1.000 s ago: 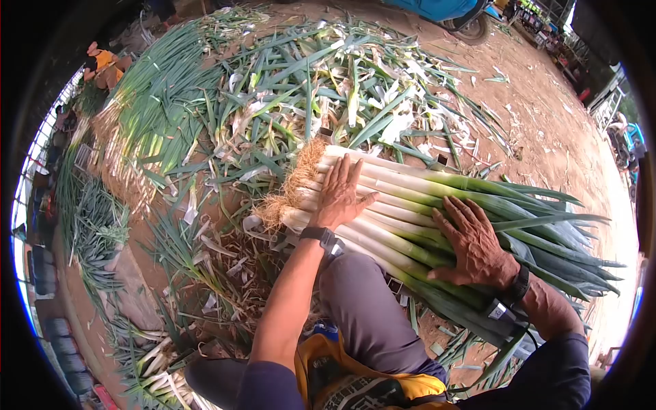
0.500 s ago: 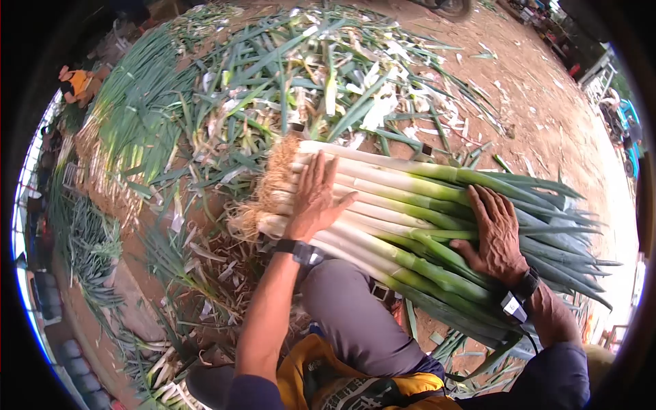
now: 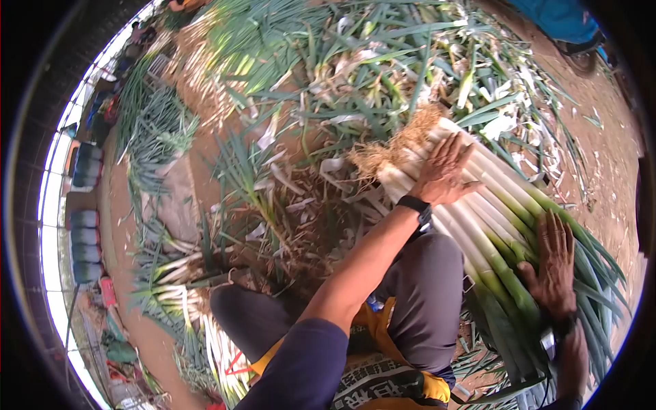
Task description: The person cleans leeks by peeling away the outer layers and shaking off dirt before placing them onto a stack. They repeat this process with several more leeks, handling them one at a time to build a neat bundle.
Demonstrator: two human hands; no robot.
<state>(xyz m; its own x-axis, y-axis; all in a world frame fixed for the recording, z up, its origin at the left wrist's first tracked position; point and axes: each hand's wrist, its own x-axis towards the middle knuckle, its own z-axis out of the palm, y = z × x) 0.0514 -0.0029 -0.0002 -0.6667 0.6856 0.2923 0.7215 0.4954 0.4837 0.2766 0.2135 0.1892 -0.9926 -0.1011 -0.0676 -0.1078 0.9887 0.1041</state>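
A broad layer of large leeks (image 3: 478, 219) lies beside my right knee, their roots (image 3: 403, 143) toward the upper left and green leaves toward the lower right. My left hand (image 3: 445, 171) rests flat on the white stalks near the roots, fingers spread. Farther down, my right hand (image 3: 552, 263) lies on the green part, its thumb apart from the fingers. A dark band is on each wrist. What supports the leeks is mostly hidden beneath them.
Loose leaves and peelings (image 3: 383, 89) cover the ground ahead. Thin green onions (image 3: 253, 41) lie in a heap at the top. White-stemmed onions (image 3: 181, 280) are at lower left, near stacked bundles (image 3: 85, 236). A blue vehicle part (image 3: 564, 20) shows at upper right.
The view has turned left, so the leeks appear farther right and more steeply slanted. Both hands remain on them. More of the left side and my other knee now show.
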